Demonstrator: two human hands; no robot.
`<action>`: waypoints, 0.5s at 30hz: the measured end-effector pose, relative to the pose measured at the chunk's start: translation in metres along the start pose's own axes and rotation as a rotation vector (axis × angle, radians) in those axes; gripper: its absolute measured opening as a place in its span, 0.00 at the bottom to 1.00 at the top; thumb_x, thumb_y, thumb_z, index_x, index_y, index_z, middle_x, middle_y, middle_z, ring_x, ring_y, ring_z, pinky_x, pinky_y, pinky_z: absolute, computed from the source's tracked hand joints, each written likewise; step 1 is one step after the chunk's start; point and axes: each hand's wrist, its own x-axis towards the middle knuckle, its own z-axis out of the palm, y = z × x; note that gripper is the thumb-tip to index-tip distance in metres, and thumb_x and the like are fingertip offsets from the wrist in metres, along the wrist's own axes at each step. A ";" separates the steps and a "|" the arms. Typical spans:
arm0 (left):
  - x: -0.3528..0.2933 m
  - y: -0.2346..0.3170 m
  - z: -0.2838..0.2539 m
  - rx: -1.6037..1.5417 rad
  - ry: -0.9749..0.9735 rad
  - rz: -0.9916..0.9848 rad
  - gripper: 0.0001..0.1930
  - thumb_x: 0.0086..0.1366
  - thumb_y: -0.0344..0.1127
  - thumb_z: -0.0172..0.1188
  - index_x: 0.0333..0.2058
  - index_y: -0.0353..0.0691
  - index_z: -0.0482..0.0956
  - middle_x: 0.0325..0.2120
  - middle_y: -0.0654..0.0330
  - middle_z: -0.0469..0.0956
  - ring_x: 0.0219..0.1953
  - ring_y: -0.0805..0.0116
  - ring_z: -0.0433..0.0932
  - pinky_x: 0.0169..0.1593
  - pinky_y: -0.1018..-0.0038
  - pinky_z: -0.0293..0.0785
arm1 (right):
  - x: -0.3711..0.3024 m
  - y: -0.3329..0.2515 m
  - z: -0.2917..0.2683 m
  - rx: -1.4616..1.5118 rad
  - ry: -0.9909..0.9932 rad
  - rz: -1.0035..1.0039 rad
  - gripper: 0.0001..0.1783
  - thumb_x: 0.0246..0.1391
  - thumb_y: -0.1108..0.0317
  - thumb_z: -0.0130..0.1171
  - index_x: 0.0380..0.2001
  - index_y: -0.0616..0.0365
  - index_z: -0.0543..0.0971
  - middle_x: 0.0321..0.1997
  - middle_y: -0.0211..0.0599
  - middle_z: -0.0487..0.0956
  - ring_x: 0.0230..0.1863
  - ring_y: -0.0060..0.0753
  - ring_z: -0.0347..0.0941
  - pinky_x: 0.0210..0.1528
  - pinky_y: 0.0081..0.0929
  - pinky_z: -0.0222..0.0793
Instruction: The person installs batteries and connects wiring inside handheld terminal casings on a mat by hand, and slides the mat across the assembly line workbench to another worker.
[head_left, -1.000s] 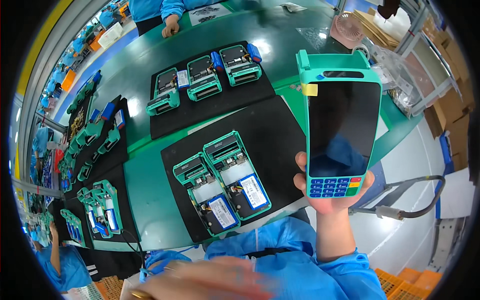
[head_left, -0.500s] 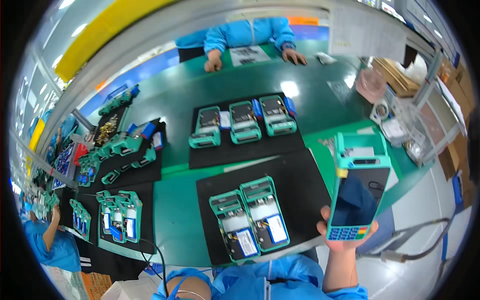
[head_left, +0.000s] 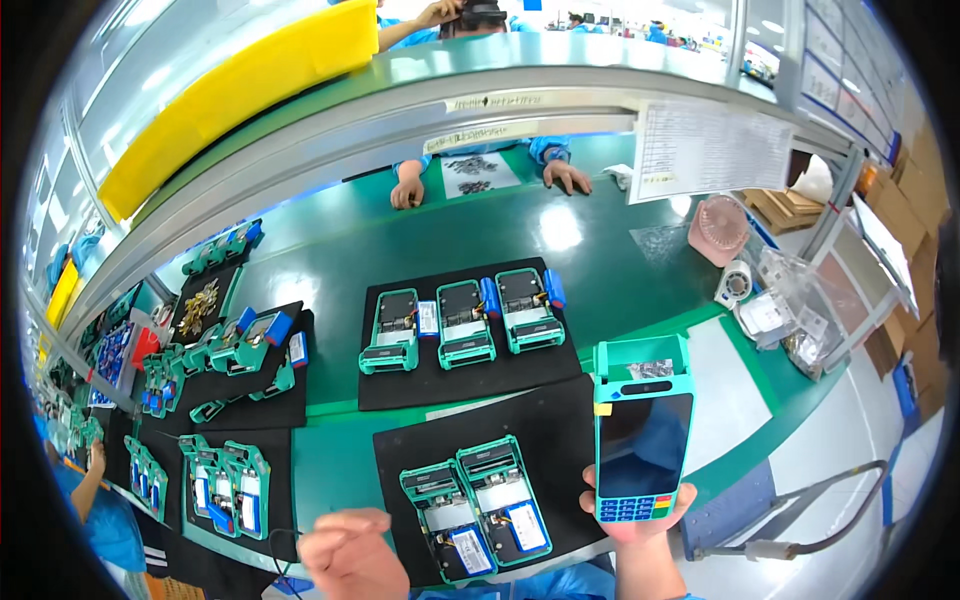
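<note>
Green terminal (head_left: 645, 435): here it is, up in the right hand (head_left: 640, 527), by the right edge of the near black mat (head_left: 560, 415), toward the counter's (head_left: 340, 470) near edge.
Long axis: running away from the body, keypad (head_left: 637, 508) end closest, screen (head_left: 643, 455) facing up.
Right hand: gripping the keypad end from beneath, digits wrapping both sides, forearm reaching forward.
Left hand (head_left: 355, 555): well apart from the terminal, fingers curled near the mat's near-left corner; contents, can't tell.
Open housings (head_left: 505, 500): two, side by side, between the hands.
</note>
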 end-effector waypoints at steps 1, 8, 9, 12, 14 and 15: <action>-0.001 -0.008 0.002 0.008 0.018 -0.054 0.19 0.72 0.46 0.44 0.52 0.40 0.74 0.46 0.45 0.76 0.48 0.54 0.74 0.53 0.54 0.69 | 0.003 -0.003 0.001 -0.069 -0.031 0.001 0.50 0.42 0.45 0.62 0.67 0.54 0.59 0.63 0.51 0.67 0.55 0.65 0.68 0.43 0.54 0.73; -0.027 -0.042 -0.025 0.367 0.090 -0.362 0.16 0.68 0.35 0.50 0.51 0.33 0.69 0.48 0.48 0.73 0.52 0.58 0.72 0.58 0.64 0.66 | -0.027 -0.029 -0.024 -0.789 0.386 -0.006 0.44 0.39 0.60 0.68 0.61 0.64 0.65 0.52 0.46 0.75 0.52 0.39 0.74 0.53 0.39 0.72; -0.033 -0.042 -0.029 0.470 0.075 -0.433 0.18 0.67 0.34 0.50 0.54 0.33 0.68 0.50 0.49 0.72 0.55 0.58 0.70 0.59 0.65 0.64 | -0.039 -0.033 -0.037 -0.935 0.431 0.005 0.41 0.40 0.62 0.68 0.59 0.64 0.67 0.52 0.43 0.75 0.53 0.36 0.73 0.55 0.34 0.69; -0.051 -0.038 -0.040 0.758 -0.120 -0.520 0.28 0.58 0.32 0.59 0.58 0.34 0.65 0.58 0.48 0.66 0.60 0.56 0.65 0.63 0.62 0.59 | -0.027 -0.026 -0.016 -1.686 0.072 -0.093 0.33 0.39 0.69 0.65 0.53 0.64 0.73 0.54 0.50 0.74 0.52 0.46 0.71 0.58 0.39 0.65; -0.065 -0.037 -0.045 0.987 -0.308 -0.372 0.36 0.51 0.35 0.67 0.59 0.35 0.65 0.60 0.45 0.64 0.61 0.45 0.63 0.63 0.54 0.58 | -0.022 -0.013 0.001 -2.278 -0.033 -0.080 0.32 0.36 0.66 0.68 0.51 0.56 0.76 0.59 0.47 0.70 0.57 0.58 0.65 0.59 0.46 0.64; -0.072 -0.036 -0.041 1.061 -0.370 -0.303 0.35 0.49 0.37 0.70 0.57 0.36 0.68 0.59 0.44 0.64 0.62 0.43 0.62 0.63 0.53 0.57 | -0.022 -0.006 0.004 -2.472 -0.028 -0.053 0.33 0.36 0.65 0.70 0.51 0.54 0.77 0.60 0.46 0.69 0.58 0.60 0.63 0.59 0.48 0.63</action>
